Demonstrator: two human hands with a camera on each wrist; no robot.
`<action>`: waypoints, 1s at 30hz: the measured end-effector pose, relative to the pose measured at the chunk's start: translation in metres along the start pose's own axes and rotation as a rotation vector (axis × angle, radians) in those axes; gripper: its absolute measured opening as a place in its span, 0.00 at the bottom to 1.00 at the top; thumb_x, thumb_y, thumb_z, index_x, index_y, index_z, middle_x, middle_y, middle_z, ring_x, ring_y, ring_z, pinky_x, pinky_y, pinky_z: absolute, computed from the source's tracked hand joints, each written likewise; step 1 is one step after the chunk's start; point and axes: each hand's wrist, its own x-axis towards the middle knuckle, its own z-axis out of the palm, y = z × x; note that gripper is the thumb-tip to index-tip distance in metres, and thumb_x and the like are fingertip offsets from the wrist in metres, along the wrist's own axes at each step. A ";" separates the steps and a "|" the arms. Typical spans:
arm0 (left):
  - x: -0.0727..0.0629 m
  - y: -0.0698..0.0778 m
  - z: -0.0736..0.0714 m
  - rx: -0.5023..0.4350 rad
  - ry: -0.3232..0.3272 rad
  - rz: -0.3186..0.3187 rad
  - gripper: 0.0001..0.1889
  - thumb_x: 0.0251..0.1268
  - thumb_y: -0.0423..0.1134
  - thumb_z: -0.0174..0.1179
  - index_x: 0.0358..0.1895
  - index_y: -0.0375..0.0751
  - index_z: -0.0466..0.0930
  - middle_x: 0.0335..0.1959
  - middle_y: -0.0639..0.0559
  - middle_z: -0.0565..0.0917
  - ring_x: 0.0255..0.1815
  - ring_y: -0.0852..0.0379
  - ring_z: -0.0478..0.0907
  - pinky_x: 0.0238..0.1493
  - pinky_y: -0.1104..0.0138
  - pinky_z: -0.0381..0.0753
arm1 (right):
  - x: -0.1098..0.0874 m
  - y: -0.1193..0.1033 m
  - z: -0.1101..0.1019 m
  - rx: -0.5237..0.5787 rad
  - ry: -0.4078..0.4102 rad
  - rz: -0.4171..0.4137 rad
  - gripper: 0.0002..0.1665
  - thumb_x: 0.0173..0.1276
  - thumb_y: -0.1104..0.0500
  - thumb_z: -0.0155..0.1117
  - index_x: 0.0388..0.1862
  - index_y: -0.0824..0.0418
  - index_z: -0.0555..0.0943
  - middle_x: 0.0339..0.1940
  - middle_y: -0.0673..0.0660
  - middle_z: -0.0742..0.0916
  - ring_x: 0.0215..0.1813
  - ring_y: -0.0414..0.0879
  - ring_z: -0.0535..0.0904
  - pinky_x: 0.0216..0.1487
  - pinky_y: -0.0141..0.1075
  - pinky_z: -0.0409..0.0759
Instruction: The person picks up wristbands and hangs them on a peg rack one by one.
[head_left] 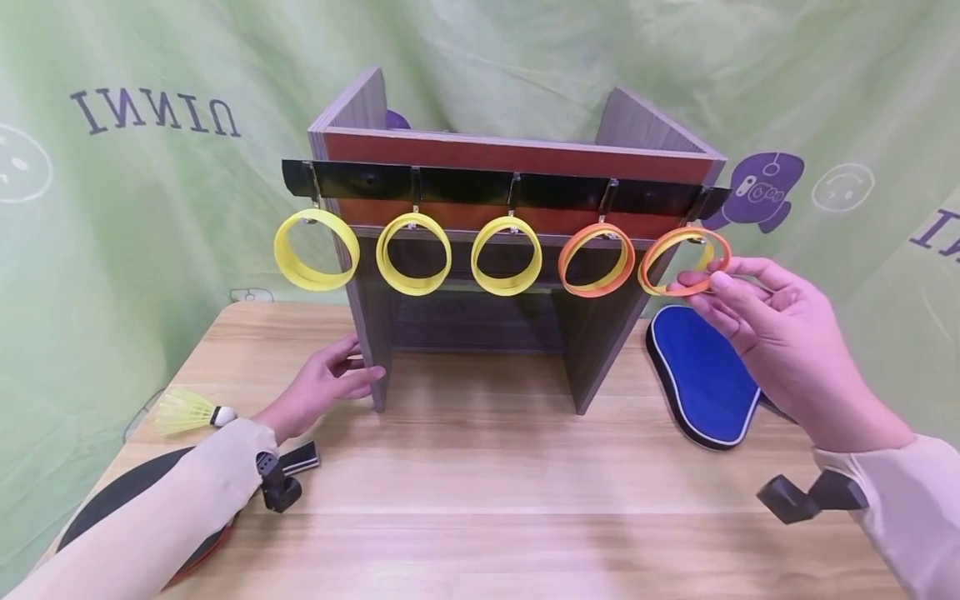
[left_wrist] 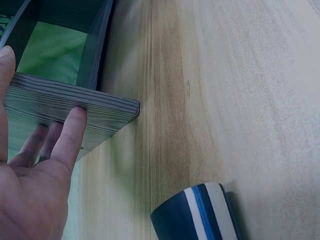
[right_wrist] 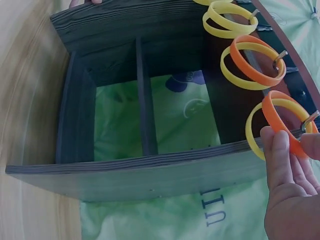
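My right hand (head_left: 795,342) pinches an orange wristband (right_wrist: 270,114) between thumb and fingers. This band hangs at the rightmost metal hook, together with a yellow wristband (right_wrist: 249,134). Left of it, another orange wristband (head_left: 564,265) and a yellow one share a hook. Yellow wristbands (head_left: 317,279) hang from the other hooks along a black strip (head_left: 465,187) on the front of a grey wooden stand (head_left: 600,333). My left hand (head_left: 330,379) holds the stand's left side panel low down, thumb at the front edge and fingers against the outer face (left_wrist: 97,117).
A blue zippered paddle case (head_left: 705,375) lies to the stand's right. At the left are a yellow shuttlecock (head_left: 191,412) and a black table tennis paddle (head_left: 127,492), partly under my left sleeve. A green printed curtain (head_left: 502,50) hangs behind the wooden table (head_left: 480,508).
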 end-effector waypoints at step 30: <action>-0.020 0.035 -0.007 0.528 0.236 0.353 0.16 0.78 0.41 0.61 0.62 0.41 0.84 0.54 0.42 0.90 0.44 0.78 0.82 0.42 0.79 0.86 | -0.027 0.029 0.000 -0.421 -0.054 0.006 0.11 0.81 0.71 0.53 0.52 0.67 0.82 0.46 0.57 0.94 0.47 0.47 0.93 0.53 0.34 0.91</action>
